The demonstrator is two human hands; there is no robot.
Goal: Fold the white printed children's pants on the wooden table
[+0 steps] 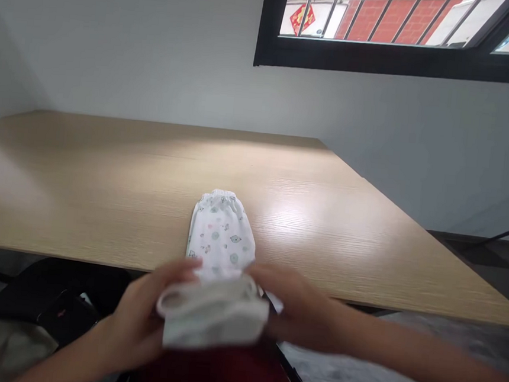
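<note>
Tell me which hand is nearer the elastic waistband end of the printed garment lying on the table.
Right, narrowly. The right hand grips the garment at the table's near edge; the left hand holds its folded end slightly lower, farther from the waistband.

The garment [222, 236] lies on the table [103, 189] at its near edge; the window [402, 31] is behind, right.

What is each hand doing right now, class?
Left hand: closed on the near end of the small printed garment.
Right hand: gripping the same folded end.
</note>
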